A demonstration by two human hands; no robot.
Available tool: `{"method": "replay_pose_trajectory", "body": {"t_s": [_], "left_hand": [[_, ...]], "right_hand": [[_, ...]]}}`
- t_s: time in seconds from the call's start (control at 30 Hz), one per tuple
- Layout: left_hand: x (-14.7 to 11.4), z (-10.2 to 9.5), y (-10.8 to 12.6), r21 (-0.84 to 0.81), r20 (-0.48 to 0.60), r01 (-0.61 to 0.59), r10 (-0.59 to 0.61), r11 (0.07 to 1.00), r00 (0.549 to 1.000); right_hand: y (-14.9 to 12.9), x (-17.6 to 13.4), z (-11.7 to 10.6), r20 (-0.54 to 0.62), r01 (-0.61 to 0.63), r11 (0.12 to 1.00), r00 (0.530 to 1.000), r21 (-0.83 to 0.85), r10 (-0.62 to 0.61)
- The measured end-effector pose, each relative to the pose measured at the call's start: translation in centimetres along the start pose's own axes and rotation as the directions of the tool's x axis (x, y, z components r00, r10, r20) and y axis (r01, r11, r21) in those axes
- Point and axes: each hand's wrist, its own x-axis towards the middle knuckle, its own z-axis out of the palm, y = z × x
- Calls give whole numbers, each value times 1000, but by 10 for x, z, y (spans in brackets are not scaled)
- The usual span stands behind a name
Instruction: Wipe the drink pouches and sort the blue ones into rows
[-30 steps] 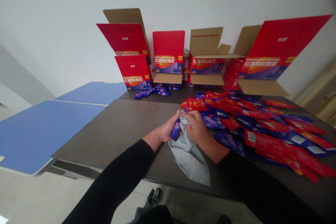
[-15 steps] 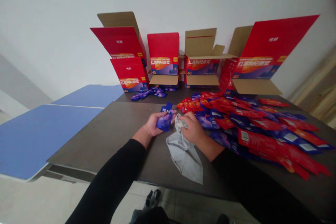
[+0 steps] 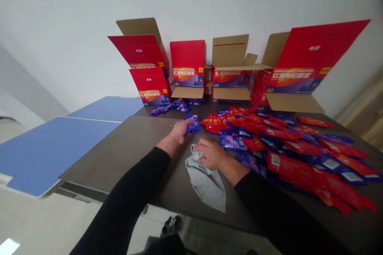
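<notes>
Gripped in my left hand (image 3: 179, 130) is a purple pouch (image 3: 194, 124), held over the middle of the dark table with its far end pointing right. My right hand (image 3: 212, 153) is closed around a bunched grey cloth (image 3: 206, 181), whose loose part spreads over the table toward the front edge. Just right of that hand, purple pouches (image 3: 233, 142) lie at the near side of a large heap of red pouches (image 3: 299, 167) and purple ones. A smaller group of purple pouches (image 3: 170, 106) lies farther back, in front of the boxes.
Open red cartons stand along the wall: stacked ones at left (image 3: 149, 85), two in the middle (image 3: 188, 67) (image 3: 231, 77), and a wide-flapped one at right (image 3: 296, 67). A blue table (image 3: 60, 143) adjoins the dark table (image 3: 119, 155) on the left.
My left hand has moved the purple pouch forward and turned it, its fingers now over the pouch's end. My right hand has drawn slightly nearer with the cloth, away from the pouch.
</notes>
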Motion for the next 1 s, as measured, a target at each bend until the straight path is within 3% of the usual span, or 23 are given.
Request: {"method": "replay_pose_trajectory", "body": {"t_s": [0.1, 0.2, 0.27, 0.33, 0.43, 0.6, 0.77, 1.0], "left_hand": [[23, 31, 7, 284, 73, -141, 125, 949, 989], [45, 64, 13, 533, 156, -244, 190, 810, 969], [55, 83, 18, 708, 186, -289, 225, 645, 957], [62, 97, 23, 857, 216, -298, 232, 422, 949], [67, 111, 27, 940, 253, -286, 185, 186, 950], [70, 121, 18, 956, 275, -283, 97, 76, 957], [83, 99, 11, 962, 253, -267, 173, 61, 952], [94, 8, 18, 982, 110, -146, 256, 124, 960]], "right_hand": [[0, 0, 1, 4, 1, 1000, 1000, -8, -1], [1, -1, 2, 18, 3, 1000, 1000, -12, -3], [1, 0, 2, 43, -5, 1000, 999, -20, 6], [1, 0, 2, 79, -18, 999, 997, -30, 20], [1, 0, 2, 114, -31, 999, 993, -39, 36], [1, 0, 1, 97, -34, 999, 995, -28, 36], [2, -1, 2, 75, -38, 999, 996, -1, 38], [1, -3, 1, 42, -55, 998, 998, 30, 54]]}}
